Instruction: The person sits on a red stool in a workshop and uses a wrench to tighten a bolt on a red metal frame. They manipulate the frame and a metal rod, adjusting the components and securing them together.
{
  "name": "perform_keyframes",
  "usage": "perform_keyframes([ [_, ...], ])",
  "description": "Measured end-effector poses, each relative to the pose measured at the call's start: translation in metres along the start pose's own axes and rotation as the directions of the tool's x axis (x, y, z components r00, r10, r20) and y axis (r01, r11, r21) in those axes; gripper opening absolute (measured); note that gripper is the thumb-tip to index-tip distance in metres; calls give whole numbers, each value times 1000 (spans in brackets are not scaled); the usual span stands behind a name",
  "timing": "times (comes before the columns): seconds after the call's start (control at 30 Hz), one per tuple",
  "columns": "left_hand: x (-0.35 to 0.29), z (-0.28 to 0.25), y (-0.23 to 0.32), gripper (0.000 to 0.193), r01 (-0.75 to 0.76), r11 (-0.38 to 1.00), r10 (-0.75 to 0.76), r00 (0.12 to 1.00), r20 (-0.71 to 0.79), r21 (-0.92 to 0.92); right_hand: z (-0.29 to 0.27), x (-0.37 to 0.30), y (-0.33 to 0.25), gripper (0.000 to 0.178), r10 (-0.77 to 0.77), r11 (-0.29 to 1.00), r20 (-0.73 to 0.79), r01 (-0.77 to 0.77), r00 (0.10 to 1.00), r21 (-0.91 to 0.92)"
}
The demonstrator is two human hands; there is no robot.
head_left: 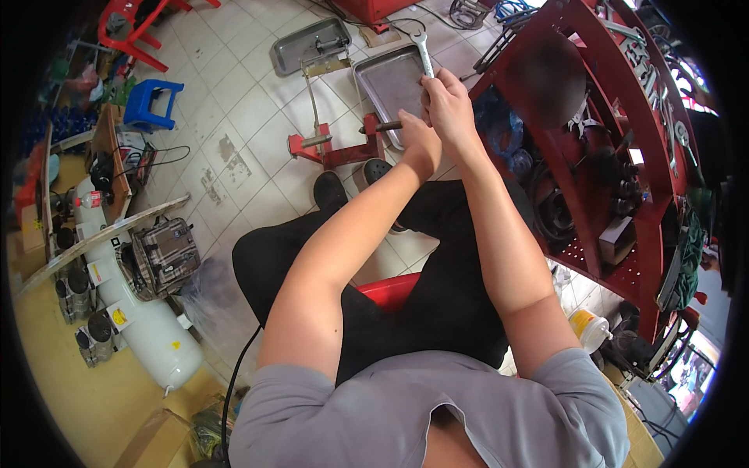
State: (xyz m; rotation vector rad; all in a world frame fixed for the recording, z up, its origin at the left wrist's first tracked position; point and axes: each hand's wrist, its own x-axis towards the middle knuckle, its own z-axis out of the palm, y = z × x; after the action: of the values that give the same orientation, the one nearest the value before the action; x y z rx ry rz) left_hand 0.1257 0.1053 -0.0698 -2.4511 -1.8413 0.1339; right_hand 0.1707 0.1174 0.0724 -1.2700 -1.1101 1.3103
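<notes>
A silver combination wrench [424, 56] points away from me, its open jaw at the far end. My right hand [449, 105] is closed around its near part. Just left of it and lower, my left hand [419, 140] has its fingers curled in, partly hidden beside the right hand; whatever they hold cannot be made out. Close to the left fingers is the dark peg [388, 125] of a red metal stand [343, 154] on the floor; whether they touch it is unclear. Beyond my hands lies a grey metal tray [382, 78].
A smaller tray [310, 48] with a metal part lies farther off. To the right stands a red tool rack [651, 117] hung with wrenches. A blue stool [154, 105], a plaid bag [166, 257] and a white tank [160, 347] are at left. I sit on a red seat [390, 292].
</notes>
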Motion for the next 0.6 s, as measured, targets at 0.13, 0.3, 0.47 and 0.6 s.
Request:
perform_keyframes([
  [0.13,28,-27,-7,32,-99,915,86,995,-50,-390,-2,0,-6,16,21,998,-29,-19,999,57],
  [0.3,-7,12,-35,37,-40,998,23,957,-288,-53,0,-3,-10,16,25,996,-23,-23,999,83],
  [0.47,-15,-72,11,31,111,779,172,909,381,-617,-14,2,-2,15,31,994,-69,-23,997,107],
  [0.6,13,-30,-4,40,-2,854,-42,996,-74,-520,-5,2,-9,15,14,989,-80,-2,997,149],
])
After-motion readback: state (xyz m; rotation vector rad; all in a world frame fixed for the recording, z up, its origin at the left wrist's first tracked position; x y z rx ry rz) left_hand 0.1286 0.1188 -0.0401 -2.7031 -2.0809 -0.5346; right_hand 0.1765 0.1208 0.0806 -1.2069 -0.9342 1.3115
